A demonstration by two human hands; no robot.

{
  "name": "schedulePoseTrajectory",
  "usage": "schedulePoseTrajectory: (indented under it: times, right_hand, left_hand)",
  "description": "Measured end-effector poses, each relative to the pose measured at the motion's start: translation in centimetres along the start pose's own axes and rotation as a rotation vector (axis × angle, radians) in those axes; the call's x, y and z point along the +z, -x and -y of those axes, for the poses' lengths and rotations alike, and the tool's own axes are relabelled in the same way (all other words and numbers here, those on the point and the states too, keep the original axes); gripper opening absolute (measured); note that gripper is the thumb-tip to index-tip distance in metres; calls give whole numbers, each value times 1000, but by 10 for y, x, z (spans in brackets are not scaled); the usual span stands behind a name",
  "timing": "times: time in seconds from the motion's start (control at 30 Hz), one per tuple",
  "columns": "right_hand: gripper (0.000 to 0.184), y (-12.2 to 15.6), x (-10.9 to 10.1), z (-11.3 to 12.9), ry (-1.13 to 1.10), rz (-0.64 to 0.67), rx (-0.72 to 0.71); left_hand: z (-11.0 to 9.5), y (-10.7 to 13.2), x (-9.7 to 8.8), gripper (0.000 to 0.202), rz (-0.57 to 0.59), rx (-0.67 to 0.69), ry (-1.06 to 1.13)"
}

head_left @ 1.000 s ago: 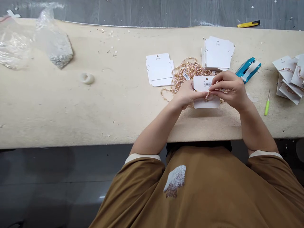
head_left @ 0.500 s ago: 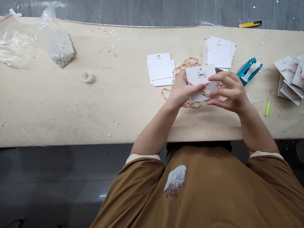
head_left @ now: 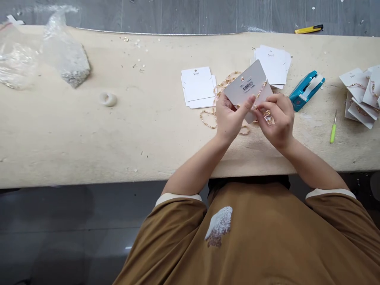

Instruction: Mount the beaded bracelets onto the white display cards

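Left hand (head_left: pixel 229 118) and right hand (head_left: pixel 277 120), close together, pinch a barcoded jewellery card (head_left: pixel 242 89); a slipped grip could drag the beaded chain (head_left: pixel 208 120) loose.

The left hand (head_left: pixel 228 118) is held raised, its thumb pressed forward, while the right hand (head_left: pixel 276 120) is curved beside it, fingers bent inward, both forearms (head_left: pixel 311 166) angled inward

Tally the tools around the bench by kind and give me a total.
Yellow utility knife: 1
Green-handled metal pick: 1
Teal dispenser: 1
Total: 3
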State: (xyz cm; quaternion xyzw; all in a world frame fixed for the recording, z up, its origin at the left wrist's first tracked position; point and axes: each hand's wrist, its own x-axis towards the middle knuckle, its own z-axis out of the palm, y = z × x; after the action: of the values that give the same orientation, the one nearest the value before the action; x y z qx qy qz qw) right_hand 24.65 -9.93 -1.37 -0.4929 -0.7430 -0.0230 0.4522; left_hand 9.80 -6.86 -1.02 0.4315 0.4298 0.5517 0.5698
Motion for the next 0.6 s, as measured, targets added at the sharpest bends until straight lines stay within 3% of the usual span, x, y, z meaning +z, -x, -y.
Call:
schedulePoseTrajectory:
  times: [0.13, 0.4, 0.6]
  right_hand:
    - [12, -8, -6, -4, -19, -43, 14]
    - [14, -1, -1, -13, -176, 40, 128]
    - [25, 2, 7, -16, -232, 43, 97]
  left_hand:
    - [0, -7, -5, 63, 160, -173, 90]
    - [2, -12, -8, 68, 241, -281, 161]
    - [-5, -5, -6, 64, 369, -283, 215]
